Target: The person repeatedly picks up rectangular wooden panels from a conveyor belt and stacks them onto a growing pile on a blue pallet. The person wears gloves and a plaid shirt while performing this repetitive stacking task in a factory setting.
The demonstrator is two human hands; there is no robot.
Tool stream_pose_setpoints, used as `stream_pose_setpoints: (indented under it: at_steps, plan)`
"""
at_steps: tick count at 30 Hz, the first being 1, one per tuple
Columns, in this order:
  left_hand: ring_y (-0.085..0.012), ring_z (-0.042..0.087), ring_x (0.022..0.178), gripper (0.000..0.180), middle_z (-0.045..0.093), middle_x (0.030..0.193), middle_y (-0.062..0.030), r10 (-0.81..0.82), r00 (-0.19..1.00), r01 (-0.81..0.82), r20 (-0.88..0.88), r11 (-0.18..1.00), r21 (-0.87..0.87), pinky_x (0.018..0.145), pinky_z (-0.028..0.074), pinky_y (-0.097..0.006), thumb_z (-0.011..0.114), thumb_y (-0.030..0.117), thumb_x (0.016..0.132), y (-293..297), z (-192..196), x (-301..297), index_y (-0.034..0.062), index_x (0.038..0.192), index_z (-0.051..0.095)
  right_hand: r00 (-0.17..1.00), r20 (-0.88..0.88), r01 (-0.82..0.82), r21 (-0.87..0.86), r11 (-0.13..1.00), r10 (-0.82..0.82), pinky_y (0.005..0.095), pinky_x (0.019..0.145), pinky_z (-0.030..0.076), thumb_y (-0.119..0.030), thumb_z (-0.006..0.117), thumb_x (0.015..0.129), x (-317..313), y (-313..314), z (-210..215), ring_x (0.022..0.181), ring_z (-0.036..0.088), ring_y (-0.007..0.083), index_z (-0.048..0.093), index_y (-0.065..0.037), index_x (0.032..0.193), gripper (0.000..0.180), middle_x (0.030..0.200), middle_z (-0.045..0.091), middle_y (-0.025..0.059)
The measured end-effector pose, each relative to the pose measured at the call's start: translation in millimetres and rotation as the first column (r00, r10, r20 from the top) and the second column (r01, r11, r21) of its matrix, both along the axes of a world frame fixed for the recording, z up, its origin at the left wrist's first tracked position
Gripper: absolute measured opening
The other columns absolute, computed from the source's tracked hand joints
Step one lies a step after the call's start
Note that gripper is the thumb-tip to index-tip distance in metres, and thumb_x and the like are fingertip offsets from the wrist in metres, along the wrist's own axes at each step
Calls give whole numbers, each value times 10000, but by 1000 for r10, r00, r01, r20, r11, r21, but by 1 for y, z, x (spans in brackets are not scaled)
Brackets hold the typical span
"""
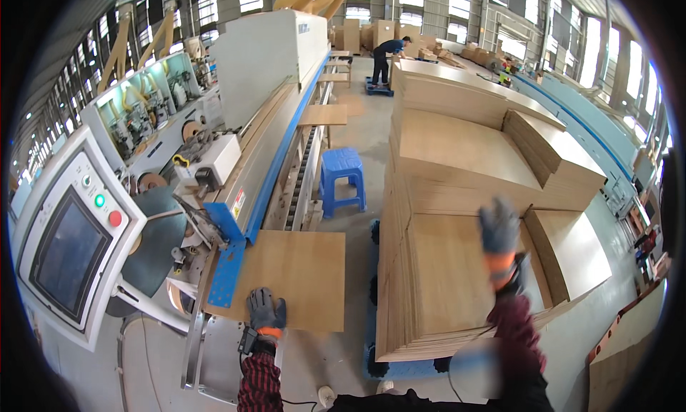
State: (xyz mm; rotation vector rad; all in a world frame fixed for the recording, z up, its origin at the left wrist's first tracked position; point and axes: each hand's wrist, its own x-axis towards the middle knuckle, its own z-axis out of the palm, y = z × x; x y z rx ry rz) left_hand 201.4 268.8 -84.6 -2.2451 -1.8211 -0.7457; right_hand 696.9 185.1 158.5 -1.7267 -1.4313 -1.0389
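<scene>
My left hand [266, 312], in a grey glove with an orange cuff, lies flat on the near edge of a wooden panel [293, 269] resting at the infeed of a long white and blue machine [275, 119]. My right hand [498, 230], gloved the same way, hovers blurred over the top panel of a tall stack of wooden panels [443, 269] to my right, fingers apart and holding nothing.
A control panel with a dark screen and red and green buttons [71, 240] stands at my left. A blue plastic stool [341, 177] sits in the aisle. More panel stacks [464, 126] lie beyond. A person [382, 58] bends over far down the aisle.
</scene>
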Motion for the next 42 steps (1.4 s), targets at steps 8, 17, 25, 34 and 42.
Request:
stream_pose_setpoints:
  at_steps: [8, 17, 25, 34, 42]
  plan:
    - [-375, 419, 1094, 557, 493, 1129, -217, 108, 993, -113, -37, 983, -143, 945, 297, -464, 499, 411, 769, 96, -1, 36, -22, 1120, 482, 805, -456, 285, -263, 922, -379, 406, 878, 384, -434, 599, 715, 211, 30, 30, 1030, 482, 362, 559, 19, 1016, 546, 1072, 549, 217]
    - [-261, 458, 1108, 680, 486, 1212, -175, -402, 348, 586, 847, 798, 138, 905, 354, -334, 464, 533, 826, 189, 188, 285, -9, 1236, 434, 739, -513, 257, -384, 887, -436, 384, 831, 431, -482, 681, 610, 245, 44, 38, 953, 552, 356, 604, 19, 965, 618, 967, 597, 229]
    - [-205, 488, 1120, 505, 548, 1161, -157, -352, 560, 742, 750, 616, -264, 933, 361, -296, 417, 411, 888, 247, 234, 367, -1, 1162, 519, 691, -423, 276, -595, 755, -586, 383, 758, 456, -538, 612, 631, 218, 56, 60, 859, 592, 350, 655, 1, 790, 564, 843, 621, 223]
    - [-199, 578, 954, 425, 608, 1044, -80, -228, 509, 678, 830, 700, -224, 839, 444, -287, 537, 344, 842, 225, 273, 284, 14, 1109, 546, 724, -664, -40, -309, 950, -186, 356, 554, 437, -379, 573, 801, 206, 10, 19, 632, 591, 269, 648, -80, 837, 310, 732, 636, 103]
    - [-287, 522, 1045, 442, 540, 1118, -163, 190, -266, 633, 945, 773, 23, 868, 443, -393, 591, 205, 734, -18, 148, 139, -7, 1116, 520, -179, -970, -733, 245, 634, 168, 312, 803, 464, -245, 432, 908, 124, -65, -24, 915, 565, 203, 524, -89, 1093, 259, 988, 590, 83]
